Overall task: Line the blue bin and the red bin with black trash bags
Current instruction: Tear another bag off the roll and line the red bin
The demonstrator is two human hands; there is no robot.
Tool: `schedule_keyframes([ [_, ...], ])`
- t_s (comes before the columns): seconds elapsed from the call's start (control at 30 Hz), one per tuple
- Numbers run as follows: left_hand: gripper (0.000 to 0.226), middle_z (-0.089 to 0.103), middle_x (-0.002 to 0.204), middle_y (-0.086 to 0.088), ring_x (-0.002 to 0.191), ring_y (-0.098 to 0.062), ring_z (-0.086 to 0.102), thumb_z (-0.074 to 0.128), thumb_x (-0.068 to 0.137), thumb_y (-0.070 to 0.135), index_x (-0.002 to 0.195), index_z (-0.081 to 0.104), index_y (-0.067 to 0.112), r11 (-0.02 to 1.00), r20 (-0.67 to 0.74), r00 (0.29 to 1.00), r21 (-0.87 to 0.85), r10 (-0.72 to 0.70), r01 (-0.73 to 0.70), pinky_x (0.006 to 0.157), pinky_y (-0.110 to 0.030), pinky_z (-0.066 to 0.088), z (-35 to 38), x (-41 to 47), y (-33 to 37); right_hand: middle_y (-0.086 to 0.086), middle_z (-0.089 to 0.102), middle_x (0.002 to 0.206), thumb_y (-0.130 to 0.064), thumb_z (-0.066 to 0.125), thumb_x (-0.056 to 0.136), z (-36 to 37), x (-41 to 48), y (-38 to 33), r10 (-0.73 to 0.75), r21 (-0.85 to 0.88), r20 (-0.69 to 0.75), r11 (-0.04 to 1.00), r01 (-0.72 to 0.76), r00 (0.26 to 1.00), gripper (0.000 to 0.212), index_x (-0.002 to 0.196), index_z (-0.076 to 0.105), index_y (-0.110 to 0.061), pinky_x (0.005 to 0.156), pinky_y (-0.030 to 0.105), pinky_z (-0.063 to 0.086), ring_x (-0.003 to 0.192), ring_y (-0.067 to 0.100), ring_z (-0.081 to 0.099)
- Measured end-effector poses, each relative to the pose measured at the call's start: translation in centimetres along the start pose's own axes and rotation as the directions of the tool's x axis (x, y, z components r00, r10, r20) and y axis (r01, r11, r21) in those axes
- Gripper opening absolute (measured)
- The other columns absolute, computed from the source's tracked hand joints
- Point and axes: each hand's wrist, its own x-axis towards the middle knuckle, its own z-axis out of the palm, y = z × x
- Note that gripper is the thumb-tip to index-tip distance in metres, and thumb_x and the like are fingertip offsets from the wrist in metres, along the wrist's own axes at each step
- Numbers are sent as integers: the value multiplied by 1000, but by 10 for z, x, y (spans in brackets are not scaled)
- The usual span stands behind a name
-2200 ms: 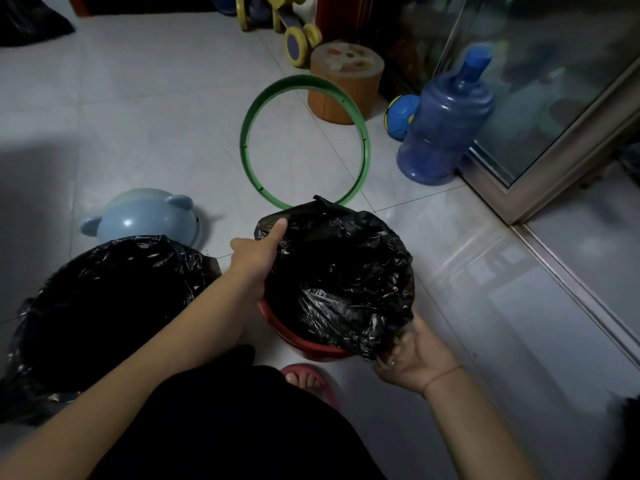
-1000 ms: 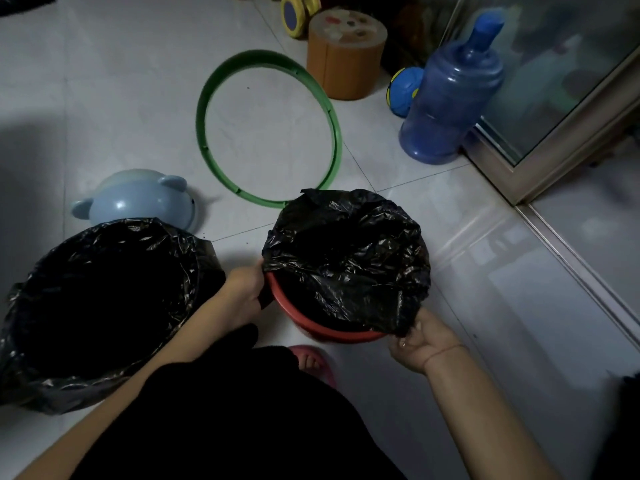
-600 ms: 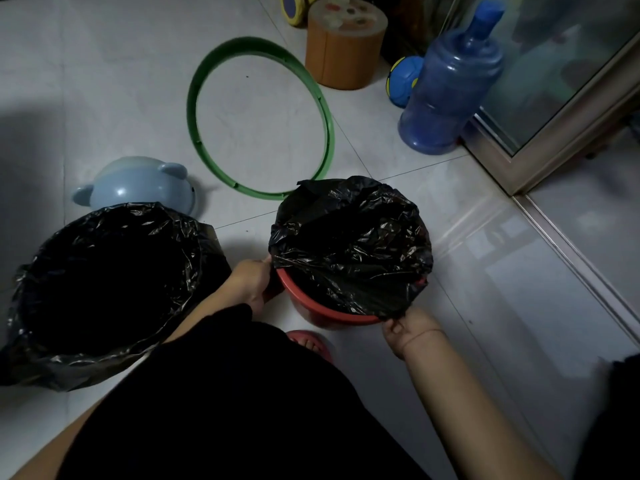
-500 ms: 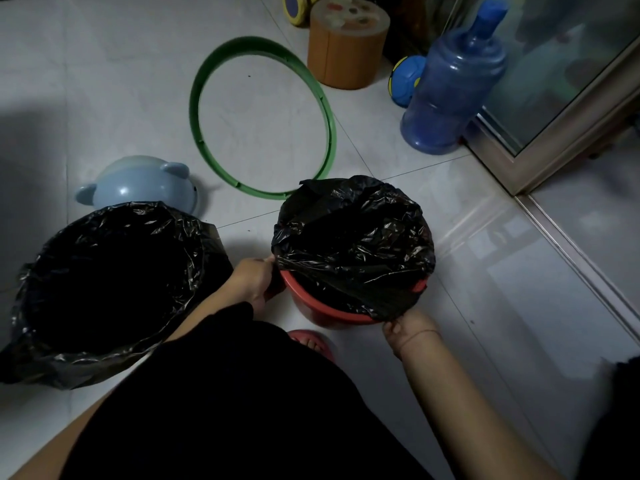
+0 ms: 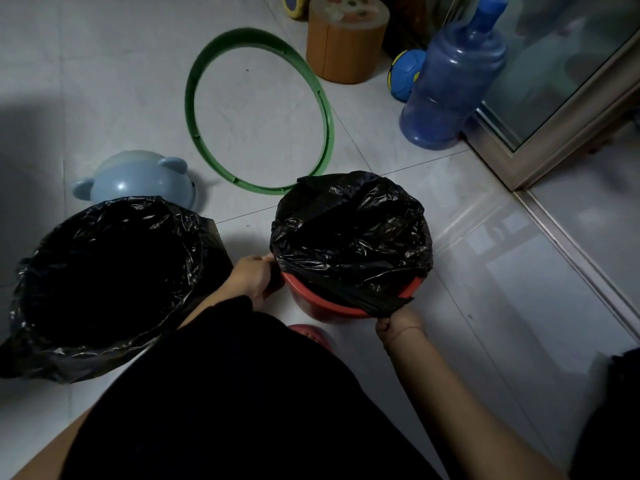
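Note:
The red bin stands on the floor in the middle, with a black trash bag draped over its far and side rim; the near red rim shows bare. My left hand grips the bag's edge at the bin's left side. My right hand pinches the bag's stretched edge at the near right rim. On the left stands a larger bin wholly covered by another black trash bag; the bin's own colour is hidden.
A green hoop lies on the tiles behind the bins. A pale blue bear-shaped lid sits behind the left bin. An orange stool, a blue ball and a blue water jug stand near a glass door frame.
My right hand has pulled the bag's edge down and toward the near right rim of the red bin. My left hand dropped from the top rim to the left side.

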Motion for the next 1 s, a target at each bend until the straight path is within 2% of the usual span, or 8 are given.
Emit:
schedule_keyframes([
  [0.17,32,48,62,-8,49,-15,48,39,94,-10,67,49,6,997,-9,999,67,33,-32,38,-17,41,-1,0,-4,24,57,116,-10,31,100,1,20,3,-135,-290,-45,950,117,990,41,140,36,2,62,14,47,103,29,60],
  [0.23,33,46,62,-9,54,-18,44,39,93,-10,65,47,5,993,-10,999,109,52,-50,45,-23,41,-1,-1,-5,13,47,142,-15,34,99,3,11,8,-304,-648,-49,734,201,952,43,141,40,-10,93,23,43,128,26,47],
  [0.27,34,45,61,-10,54,-19,44,39,93,-10,64,47,5,992,-17,998,112,56,-53,48,-25,41,-1,-1,-5,11,47,142,-16,35,98,2,7,9,-363,-741,-2,626,242,932,42,139,43,-10,95,25,41,126,25,49],
  [0.37,33,48,63,-11,55,-20,46,39,95,-6,66,50,5,995,2,1000,92,27,-27,54,-29,41,-5,0,-5,23,58,112,-9,33,99,-2,8,8,-125,-277,27,952,128,992,30,121,52,-5,63,18,47,76,16,57],
  [0.47,33,52,46,-2,37,-10,47,35,100,6,70,48,11,991,64,993,-91,-98,103,38,-15,39,-7,-3,-4,3,40,70,-3,32,98,-17,8,7,-88,-80,200,991,106,976,29,75,44,-15,49,14,40,55,8,41],
  [0.6,37,43,35,9,26,-1,33,32,102,16,68,43,18,952,155,972,-225,-175,207,31,-11,22,-9,-5,-2,-6,30,42,-10,36,95,-34,4,-3,52,128,413,985,-114,909,32,65,31,-21,30,14,20,25,4,26],
  [0.77,38,33,31,5,22,-3,25,22,102,11,67,35,19,887,266,936,-337,-232,315,26,-14,16,-12,-10,0,-1,45,50,-56,37,91,-49,-23,-4,127,218,558,931,-292,820,48,71,47,-13,34,18,39,34,8,42],
  [1.0,28,55,37,-3,27,-6,50,37,101,10,75,47,7,882,111,952,-359,-286,306,29,-13,39,-6,-15,-3,3,66,65,-11,56,90,-41,-50,6,27,141,454,985,-101,891,5,88,59,-7,52,21,56,54,8,65],
])
